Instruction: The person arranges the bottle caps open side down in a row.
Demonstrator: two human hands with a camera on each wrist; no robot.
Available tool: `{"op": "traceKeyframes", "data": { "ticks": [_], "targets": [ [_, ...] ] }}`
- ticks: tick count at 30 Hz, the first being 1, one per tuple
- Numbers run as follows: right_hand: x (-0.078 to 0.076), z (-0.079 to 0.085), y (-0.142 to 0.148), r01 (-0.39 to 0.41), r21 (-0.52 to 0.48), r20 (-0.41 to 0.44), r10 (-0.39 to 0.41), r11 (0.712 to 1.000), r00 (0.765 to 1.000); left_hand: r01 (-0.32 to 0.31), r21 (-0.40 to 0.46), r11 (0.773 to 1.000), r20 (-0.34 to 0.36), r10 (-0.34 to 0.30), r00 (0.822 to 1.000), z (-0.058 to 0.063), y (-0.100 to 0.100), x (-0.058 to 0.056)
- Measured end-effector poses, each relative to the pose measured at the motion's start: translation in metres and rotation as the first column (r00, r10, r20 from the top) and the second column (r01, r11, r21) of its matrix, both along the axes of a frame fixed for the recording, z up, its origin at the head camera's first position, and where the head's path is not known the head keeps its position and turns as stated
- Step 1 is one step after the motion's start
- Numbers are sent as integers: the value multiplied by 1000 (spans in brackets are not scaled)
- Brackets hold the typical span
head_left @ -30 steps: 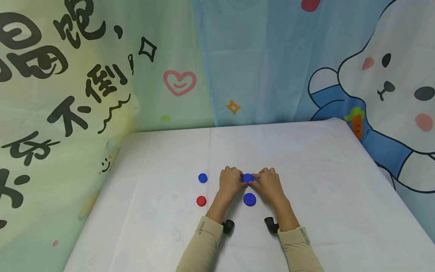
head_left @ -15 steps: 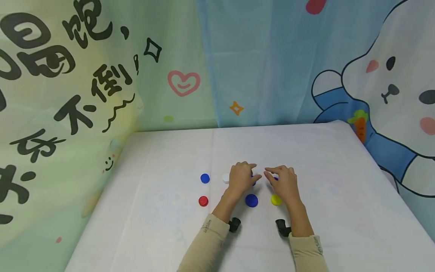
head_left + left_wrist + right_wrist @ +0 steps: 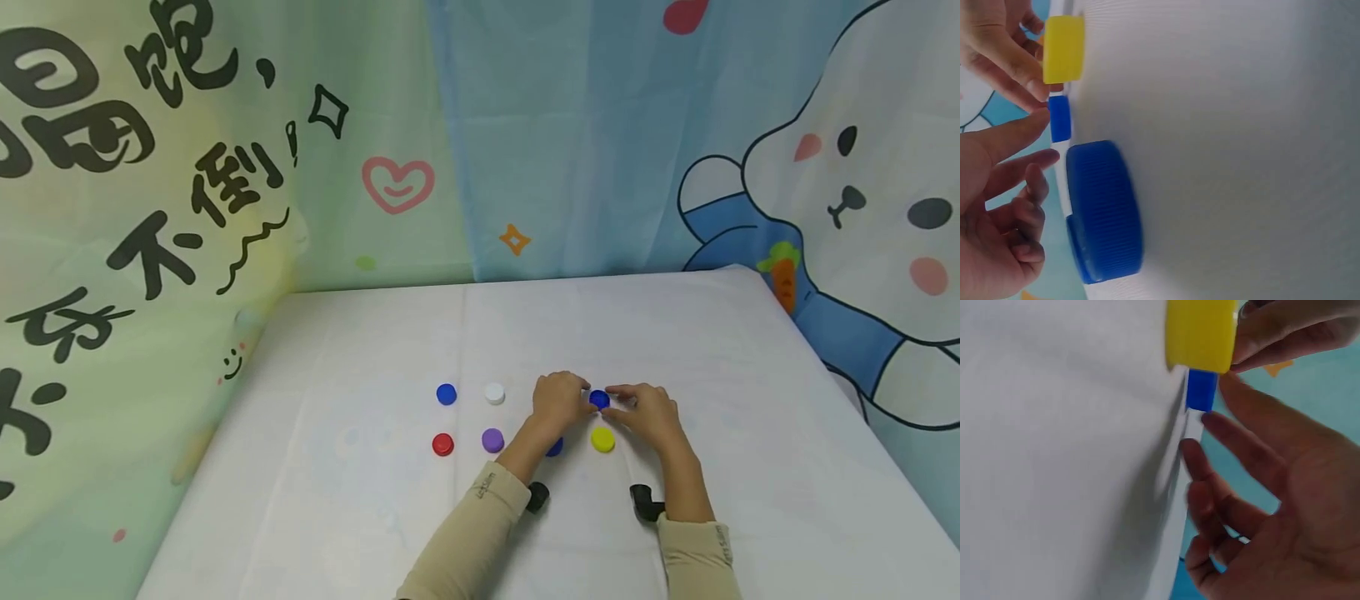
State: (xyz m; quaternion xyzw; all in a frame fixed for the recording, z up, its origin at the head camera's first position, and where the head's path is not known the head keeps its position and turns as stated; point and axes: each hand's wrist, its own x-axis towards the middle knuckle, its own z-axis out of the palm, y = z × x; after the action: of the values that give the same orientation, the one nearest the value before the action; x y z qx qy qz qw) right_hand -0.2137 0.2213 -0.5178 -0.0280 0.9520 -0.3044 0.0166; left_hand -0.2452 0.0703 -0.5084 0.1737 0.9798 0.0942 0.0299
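Observation:
A blue bottle cap (image 3: 599,400) lies on the white cloth between my two hands. My left hand (image 3: 558,402) is at its left, thumb tip right at the cap and index finger stretched past its end. From the right, the thumb and index finger of my right hand (image 3: 652,414) reach either side of the same cap, fingers fairly straight. Nearer me is a yellow cap (image 3: 603,439), large in front of the blue one in the right wrist view. A ridged blue cap (image 3: 1107,212) fills the left wrist view's lower part; my left wrist partly covers it from above.
To the left sit a blue cap (image 3: 446,394), a white cap (image 3: 494,393), a red cap (image 3: 443,444) and a purple cap (image 3: 492,440), forming two rows. The cloth-covered table (image 3: 360,500) ends at a printed curtain (image 3: 577,133) behind.
Both hands have moved right from one blue cap to another. White, purple and yellow caps have come into view from behind the hands and arms.

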Motion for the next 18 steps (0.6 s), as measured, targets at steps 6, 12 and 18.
{"op": "traceKeyframes", "data": {
  "ticks": [6,12,18],
  "targets": [
    [-3,-4,0,-28,-20,-64,27,999,998,-17,92,996,59,11,998,-7,1,-3],
    [-4,-3,1,-54,-42,-112,49,998,993,20,152,988,24,-24,999,-9,-4,-4],
    [5,15,2,-82,-125,-182,58,989,982,142,322,936,-43,-135,990,14,-23,2]
  ]
}}
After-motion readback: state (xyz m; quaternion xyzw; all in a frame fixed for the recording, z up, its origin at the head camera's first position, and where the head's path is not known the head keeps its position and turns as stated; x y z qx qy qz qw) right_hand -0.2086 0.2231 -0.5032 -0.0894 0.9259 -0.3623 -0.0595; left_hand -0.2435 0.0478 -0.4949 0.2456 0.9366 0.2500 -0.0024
